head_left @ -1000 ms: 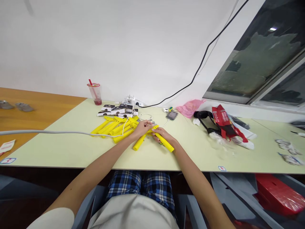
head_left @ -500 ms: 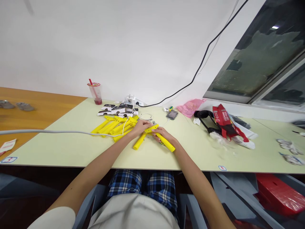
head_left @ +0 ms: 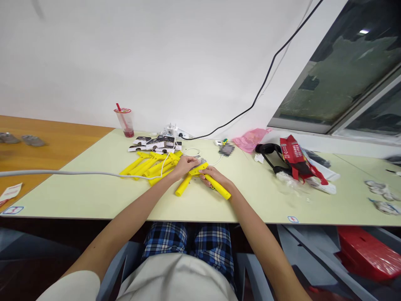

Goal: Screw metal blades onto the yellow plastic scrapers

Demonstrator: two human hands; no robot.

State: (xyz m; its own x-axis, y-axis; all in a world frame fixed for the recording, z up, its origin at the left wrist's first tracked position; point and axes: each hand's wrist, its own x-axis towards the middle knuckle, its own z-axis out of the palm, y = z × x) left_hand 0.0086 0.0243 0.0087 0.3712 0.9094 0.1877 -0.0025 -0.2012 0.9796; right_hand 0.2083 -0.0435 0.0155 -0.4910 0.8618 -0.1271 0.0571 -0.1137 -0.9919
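Note:
Both hands meet over the pale green table (head_left: 109, 200). My right hand (head_left: 216, 176) is wrapped round a yellow plastic piece (head_left: 218, 187), whose tube points toward the table's front edge. My left hand (head_left: 185, 164) is closed at the piece's upper left end, its fingertips pinching something too small to make out. A second yellow tube (head_left: 183, 185) extends down and left between the hands. Just left of my left hand lies a pile of several similar yellow pieces (head_left: 145, 165), with a white cable running over it.
Black and white boxes (head_left: 155, 143) and a cup with a straw (head_left: 125, 122) stand behind the pile. Near the wall are a power strip (head_left: 172, 130) and a pink bag (head_left: 250, 140). Rightward lie black headphones (head_left: 268, 149) and a red bag (head_left: 291, 154). A grey cable (head_left: 78, 172) crosses the left side.
The hands stay nearly in place. The flat end of the yellow piece has tilted slightly, and the left fingertips have shifted a little. The camera view has moved slightly.

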